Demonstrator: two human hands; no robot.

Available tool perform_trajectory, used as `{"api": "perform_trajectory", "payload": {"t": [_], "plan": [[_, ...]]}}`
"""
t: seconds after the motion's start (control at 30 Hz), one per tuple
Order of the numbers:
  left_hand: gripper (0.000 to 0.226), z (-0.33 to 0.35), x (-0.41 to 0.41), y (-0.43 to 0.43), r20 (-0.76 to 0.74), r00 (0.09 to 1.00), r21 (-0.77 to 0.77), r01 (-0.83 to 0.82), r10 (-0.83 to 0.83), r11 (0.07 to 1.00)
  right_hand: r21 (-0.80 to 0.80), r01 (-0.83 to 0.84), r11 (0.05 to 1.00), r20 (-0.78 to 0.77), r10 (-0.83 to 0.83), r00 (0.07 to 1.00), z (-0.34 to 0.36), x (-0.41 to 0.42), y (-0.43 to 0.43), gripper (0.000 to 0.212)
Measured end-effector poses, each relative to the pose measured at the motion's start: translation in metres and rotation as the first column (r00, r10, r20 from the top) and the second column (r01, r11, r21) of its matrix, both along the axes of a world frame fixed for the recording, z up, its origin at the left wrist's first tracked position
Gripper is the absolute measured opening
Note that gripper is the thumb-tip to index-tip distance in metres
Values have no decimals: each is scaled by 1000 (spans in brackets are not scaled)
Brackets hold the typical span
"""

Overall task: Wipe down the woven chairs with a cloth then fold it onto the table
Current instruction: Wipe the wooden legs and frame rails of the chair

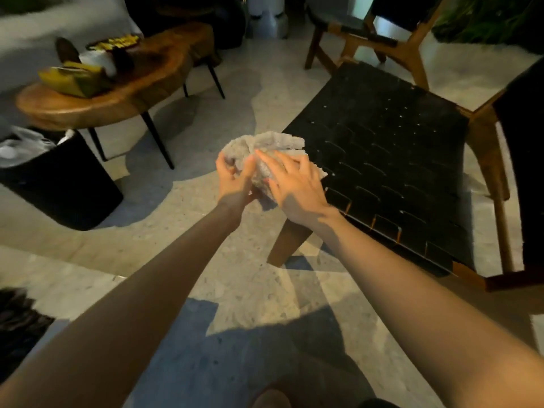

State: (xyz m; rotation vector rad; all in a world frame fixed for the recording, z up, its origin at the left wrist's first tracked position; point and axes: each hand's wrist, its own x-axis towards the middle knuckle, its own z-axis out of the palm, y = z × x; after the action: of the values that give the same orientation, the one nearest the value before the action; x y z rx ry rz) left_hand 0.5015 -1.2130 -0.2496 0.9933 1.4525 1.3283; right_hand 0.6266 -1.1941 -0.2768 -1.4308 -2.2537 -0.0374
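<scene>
- Both hands are up, with the grey cloth (273,142) bunched between them in mid-air.
- The left hand (235,178) grips the cloth from the side, fingers curled into its folds.
- The right hand (297,184) lies over the top with fingers fairly straight, pressing. Its thumb may be pinching, but that's hard to see.
- The cloth hangs above the floor (206,260), just beside the front corner of the black woven chair (391,160).
- A second chair (368,30) stands behind it.
- The wooden surface (141,92) sits well apart on the left, with a black bin (59,184) near it.
</scene>
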Motion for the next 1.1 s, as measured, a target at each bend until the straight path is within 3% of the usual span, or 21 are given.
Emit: {"api": "perform_trajectory", "payload": {"t": [0.07,0.23,0.4,0.5,0.57,0.67,0.73,0.83,0.93,1.0,1.1], "plan": [[77,-5,10,3,-3,1000,7,-12,12,1000,26,22,999,19,-23,1000,-1,4,1,52],[75,-14,28,5,-79,993,13,-84,84,996,128,77,989,81,-88,993,-6,12,-11,52],[84,-22,54,-8,-168,970,38,-170,174,985,-54,5,999,-43,-7,999,-7,41,-21,45],[83,-26,74,-21,-327,924,59,-190,199,980,-80,124,989,-130,-134,982,-17,55,-35,29],[82,-31,89,-31,-317,933,54,-163,172,985,-44,200,979,-127,-204,971,-19,67,-45,43],[85,-37,108,-47,-361,926,46,-103,112,994,-121,137,983,-77,-147,986,-28,93,-66,31],[87,-42,121,-56,-364,929,43,-46,59,998,-164,167,972,4,-169,986,-29,112,-80,53],[85,-51,147,-75,-464,886,36,5,12,999,-106,267,958,56,-263,963,-41,130,-105,82],[78,-64,172,-90,-536,844,46,15,12,999,-130,323,937,47,-320,946,-53,152,-128,82],[75,-74,187,-95,-576,815,-27,53,-59,998,-163,350,922,41,-348,937,-57,162,-141,80],[71,-85,207,-106,-533,833,-92,118,-150,989,-198,361,911,-83,-382,920,-65,177,-160,61]]}}
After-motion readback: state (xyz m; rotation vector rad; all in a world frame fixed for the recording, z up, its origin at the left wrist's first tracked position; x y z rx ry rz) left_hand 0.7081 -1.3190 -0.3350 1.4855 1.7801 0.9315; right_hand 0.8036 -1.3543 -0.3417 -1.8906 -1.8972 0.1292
